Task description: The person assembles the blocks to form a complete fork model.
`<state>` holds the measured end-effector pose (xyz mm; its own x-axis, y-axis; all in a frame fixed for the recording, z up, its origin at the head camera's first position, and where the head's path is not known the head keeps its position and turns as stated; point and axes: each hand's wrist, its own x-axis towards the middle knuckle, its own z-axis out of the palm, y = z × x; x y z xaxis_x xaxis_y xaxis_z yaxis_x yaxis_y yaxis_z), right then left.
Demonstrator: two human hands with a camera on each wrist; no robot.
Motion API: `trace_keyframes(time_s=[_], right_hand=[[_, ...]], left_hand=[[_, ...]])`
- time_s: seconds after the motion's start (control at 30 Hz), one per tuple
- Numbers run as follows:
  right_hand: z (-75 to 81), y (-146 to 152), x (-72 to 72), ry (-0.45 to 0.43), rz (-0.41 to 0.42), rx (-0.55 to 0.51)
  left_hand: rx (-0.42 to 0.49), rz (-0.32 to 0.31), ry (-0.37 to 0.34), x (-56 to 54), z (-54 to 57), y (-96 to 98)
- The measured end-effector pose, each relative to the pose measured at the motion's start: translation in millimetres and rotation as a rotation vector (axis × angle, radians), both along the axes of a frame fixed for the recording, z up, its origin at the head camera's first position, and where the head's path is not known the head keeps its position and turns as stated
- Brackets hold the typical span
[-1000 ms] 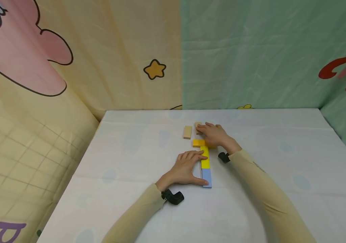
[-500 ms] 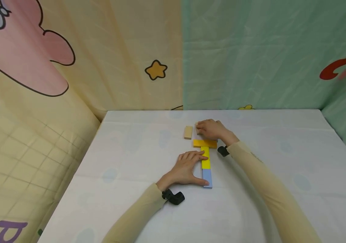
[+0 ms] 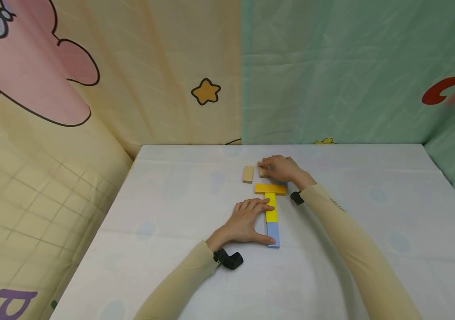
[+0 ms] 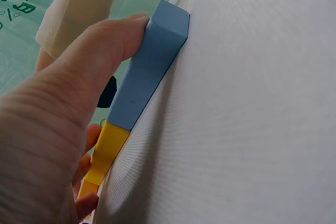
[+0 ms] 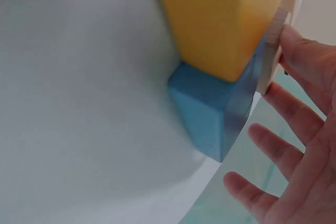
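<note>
A line of flat blocks lies on the table in the head view: a light blue block (image 3: 273,230) nearest, a yellow block (image 3: 271,217) beyond it, and an orange block (image 3: 270,189) set crosswise at the far end. My left hand (image 3: 244,222) is spread along this line, its thumb on the light blue block and fingertips on the yellow one. Past the orange block, my right hand (image 3: 282,169) pinches a wooden block (image 5: 271,51) between thumb and index finger, the other fingers extended. Another blue block (image 5: 202,111) sits against the orange block, mostly hidden from the head view.
A second wooden block (image 3: 248,174) lies left of the pinched one. The white-covered table (image 3: 179,200) extends around the blocks, with patterned curtains (image 3: 331,80) behind it and at both sides.
My right hand has drawn back from lying over the orange block, uncovering it, and its fingers have closed on the wooden block. The left hand stays on the line of blocks.
</note>
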<state>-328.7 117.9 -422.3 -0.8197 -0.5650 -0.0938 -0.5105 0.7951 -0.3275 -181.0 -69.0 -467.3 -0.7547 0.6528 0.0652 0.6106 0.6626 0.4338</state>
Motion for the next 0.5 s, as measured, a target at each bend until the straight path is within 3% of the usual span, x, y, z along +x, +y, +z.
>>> trace_keyframes(time_s=[0.3, 0.5], right_hand=[[3.2, 0.4, 6.9, 0.105, 0.069, 0.015], [4.2, 1.4, 11.3, 0.124, 0.110, 0.073]], left_hand=[[-0.002, -0.004, 0.011, -1.6, -3.1, -0.4], [-0.003, -0.002, 0.008, -1.1, -3.0, -0.4]])
